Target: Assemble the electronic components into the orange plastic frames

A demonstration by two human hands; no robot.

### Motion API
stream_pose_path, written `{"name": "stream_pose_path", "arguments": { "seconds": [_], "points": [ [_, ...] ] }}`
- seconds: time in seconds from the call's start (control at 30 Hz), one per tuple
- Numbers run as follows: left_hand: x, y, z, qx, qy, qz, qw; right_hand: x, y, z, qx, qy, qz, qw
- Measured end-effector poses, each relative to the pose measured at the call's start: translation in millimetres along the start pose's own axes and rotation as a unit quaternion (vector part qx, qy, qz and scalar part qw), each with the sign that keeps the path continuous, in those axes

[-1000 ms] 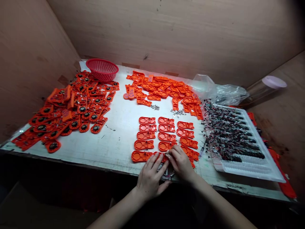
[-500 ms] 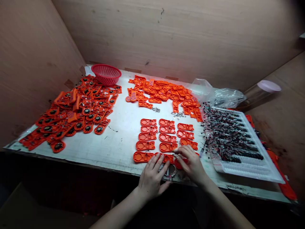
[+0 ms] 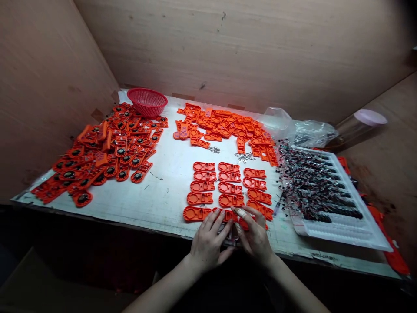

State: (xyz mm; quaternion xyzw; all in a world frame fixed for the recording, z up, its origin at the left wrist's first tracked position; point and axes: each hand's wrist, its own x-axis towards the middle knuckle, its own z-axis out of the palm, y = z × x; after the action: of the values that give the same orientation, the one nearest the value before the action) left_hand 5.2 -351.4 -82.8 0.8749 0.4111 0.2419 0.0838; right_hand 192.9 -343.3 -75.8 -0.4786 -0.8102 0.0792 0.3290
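Observation:
Orange plastic housings [image 3: 199,198] lie in three columns near the table's front edge, each with a round recess at its left end. My left hand [image 3: 208,241] rests with outstretched, spread fingers on the front housing of the middle column [image 3: 224,214], touching its near side. My right hand [image 3: 256,234] bends over that housing's right end, fingers curled and close together, with a pale wrap on one finger. Whatever its fingertips pinch is too small and covered to make out. Under the right hand, another orange housing [image 3: 244,224] is partly hidden.
Left, a heap of orange housings with round black parts [image 3: 122,152] lies before a red basket [image 3: 148,102]. More housings [image 3: 224,124] and small metal pieces [image 3: 245,157] lie behind. Right stand a white tray [image 3: 368,234] of wired parts, a screwdriver [image 3: 276,206] and plastic bags [image 3: 311,132].
My right hand has shifted left and nearer, its fingers more curled, uncovering housings in the right column. My left hand stays on the same housing. The view has shifted slightly.

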Motion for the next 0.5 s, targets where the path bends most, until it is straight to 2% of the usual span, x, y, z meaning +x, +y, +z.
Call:
{"name": "stream_pose_path", "arguments": {
  "seconds": [0.23, 0.4, 0.5],
  "points": [
    [0, 1, 1.1, -0.009, 0.012, -0.006, 1.000, 2, -5, -3, -0.087, -0.042, -0.069, 0.993],
    [-1, 0, 2.6, -0.008, 0.008, -0.004, 1.000, -3, -12, 12, -0.091, -0.034, -0.029, 0.995],
    [-1, 0, 2.2, 0.003, -0.006, -0.003, 1.000, 3, -12, 7, -0.040, -0.027, 0.040, 0.998]
  ]
}}
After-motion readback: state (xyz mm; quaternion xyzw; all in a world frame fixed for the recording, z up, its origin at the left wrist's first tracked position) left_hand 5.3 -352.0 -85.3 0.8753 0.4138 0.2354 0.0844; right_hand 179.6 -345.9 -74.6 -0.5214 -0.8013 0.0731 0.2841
